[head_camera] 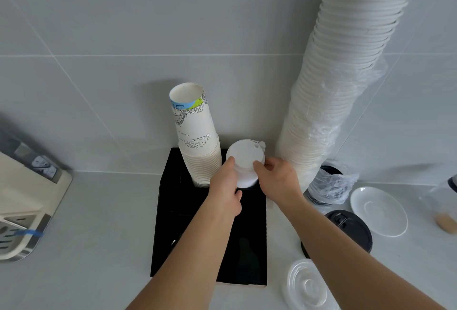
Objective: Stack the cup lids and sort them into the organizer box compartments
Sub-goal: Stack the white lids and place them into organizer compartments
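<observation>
Head cam: your left hand (226,186) and right hand (278,177) both gripping white lid stack (244,161), stack upright over organizer box (210,223) back-right compartment, beside paper cups (197,136). Straight down should seat it, I'd guess.

Café drinks counter | grey tiled wall (99,37) | tall paper cup stacks (197,136) | black lids (351,228) | saucer (378,210) | machine (24,198) at left
</observation>
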